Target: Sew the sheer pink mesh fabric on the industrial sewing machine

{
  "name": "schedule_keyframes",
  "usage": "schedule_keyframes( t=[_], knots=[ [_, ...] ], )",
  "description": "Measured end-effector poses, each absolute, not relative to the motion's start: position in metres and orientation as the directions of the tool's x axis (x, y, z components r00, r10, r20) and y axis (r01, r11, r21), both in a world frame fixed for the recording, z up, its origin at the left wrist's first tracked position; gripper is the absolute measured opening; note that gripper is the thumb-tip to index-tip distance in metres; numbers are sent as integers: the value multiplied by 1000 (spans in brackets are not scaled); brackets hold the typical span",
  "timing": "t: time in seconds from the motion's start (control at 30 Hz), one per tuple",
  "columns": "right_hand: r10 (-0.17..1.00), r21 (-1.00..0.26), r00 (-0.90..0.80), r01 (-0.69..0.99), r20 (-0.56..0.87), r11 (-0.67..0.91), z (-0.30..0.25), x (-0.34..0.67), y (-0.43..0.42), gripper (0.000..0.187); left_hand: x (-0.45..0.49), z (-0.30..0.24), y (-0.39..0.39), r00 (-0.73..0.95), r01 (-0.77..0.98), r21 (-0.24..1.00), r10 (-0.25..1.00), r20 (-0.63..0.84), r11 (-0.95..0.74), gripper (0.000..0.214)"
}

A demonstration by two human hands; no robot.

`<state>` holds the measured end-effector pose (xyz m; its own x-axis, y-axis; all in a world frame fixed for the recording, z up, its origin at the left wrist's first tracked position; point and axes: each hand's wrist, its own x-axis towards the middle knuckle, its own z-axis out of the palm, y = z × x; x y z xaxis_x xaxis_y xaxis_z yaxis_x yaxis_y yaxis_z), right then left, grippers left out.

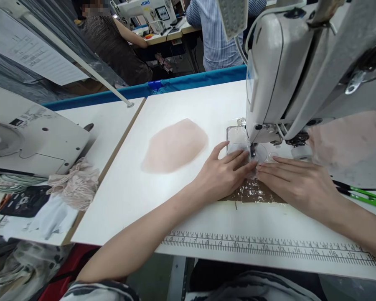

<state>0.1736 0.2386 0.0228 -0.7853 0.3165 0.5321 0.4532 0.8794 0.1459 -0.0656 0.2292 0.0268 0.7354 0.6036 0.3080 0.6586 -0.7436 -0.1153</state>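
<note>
- Pink, smooth-looking cloth: a rounded, faintly angular panel (177, 146) lies flat out to the left of the left hand (224, 173), well apart from its fingers, long axis slanting from near-left to far-right. The left hand is clearly the nearer one.
- Up at the needle area now: the metal presser foot (253, 151) sits just beyond both sets of fingertips, nearly between them.
- Left hand palm-down and flattened, fingers extended, outermost finger splayed away from the rest; nothing visibly gripped.
- Right hand (301, 182) comes in from the other side, also flat, fingers long and close together, no grasp showing. Its tips nearly meet the left's; whether they touch, I can't tell.
- Beneath the fingers, glossy, crinkled clear tape over a brown patch (253, 190), throwing back bright glints. Any cloth ply hidden under the fingertips? Can't tell from here.
- Right above the hands looms the hard, pale sewing machine head (269, 75), blocky with rounded edges.
- Beyond the right hand, more pink fabric (347, 138), thin and softly rumpled; beside that wrist, a slim green-handled tool (369, 196).
- Nearer the body than either hand, a printed ruler strip (269, 246) crosses the smooth white worktop (163, 200).
</note>
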Motion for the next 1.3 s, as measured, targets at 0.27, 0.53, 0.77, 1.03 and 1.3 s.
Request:
schedule_keyframes(
  t=[0.27,0.53,0.77,1.03,1.3],
  knots=[
    [371,109,-730,517,574,849,20,167,233,16,-57,26,206,707,678,-120,598,378,-725,30],
    [404,101,-726,542,557,834,21,168,228,18,-55,28,199,697,687,-111,608,381,-718,30],
    [405,159,-731,567,549,809,18,167,235,21,-56,21,208,676,709,-116,625,390,-695,33],
    [436,212,-730,609,527,764,20,164,240,24,-59,20,218,654,734,-101,659,372,-671,37],
    [438,216,-732,610,522,762,19,168,239,23,-58,19,210,625,761,-100,683,378,-641,37]
  ],
)
